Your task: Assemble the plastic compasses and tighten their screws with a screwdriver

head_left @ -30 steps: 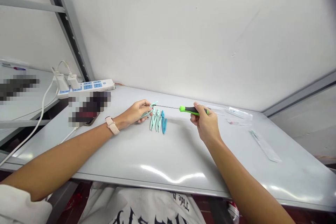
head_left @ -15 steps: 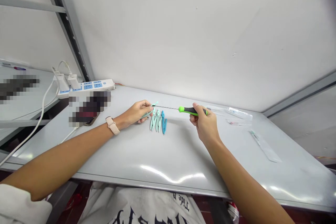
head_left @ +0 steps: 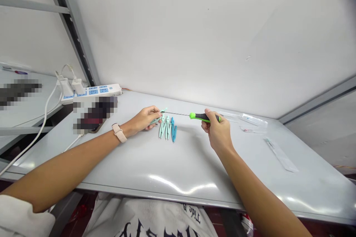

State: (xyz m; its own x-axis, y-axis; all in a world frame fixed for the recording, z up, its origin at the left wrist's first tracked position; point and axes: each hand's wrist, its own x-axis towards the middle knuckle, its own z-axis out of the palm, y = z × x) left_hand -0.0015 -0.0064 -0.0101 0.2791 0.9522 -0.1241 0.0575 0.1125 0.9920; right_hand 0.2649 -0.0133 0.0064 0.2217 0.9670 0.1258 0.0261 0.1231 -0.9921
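My left hand (head_left: 148, 118) pinches a mint-green drawing compass (head_left: 155, 120), its far end showing past my fingertips. In my right hand (head_left: 218, 129) is a screwdriver (head_left: 198, 116) with a black and bright green handle, held level. Its long thin shaft points left, and the tip meets the head of the held compass; the exact contact is too small to make out. Close to my left hand, two more mint-green compasses (head_left: 168, 127) and a blue compass (head_left: 174, 130) lie side by side on the grey table (head_left: 155, 163), points toward me.
A white power strip (head_left: 111, 89) with plugged-in chargers stands at the back left, near a blurred dark device (head_left: 96, 114) on a white cable. Clear plastic sleeves (head_left: 280, 155) lie on the right. A white wall (head_left: 194, 44) rises behind the table.
Almost nothing differs. My right hand and the screwdriver handle have shifted very slightly; the left hand still holds the compass in the same place.
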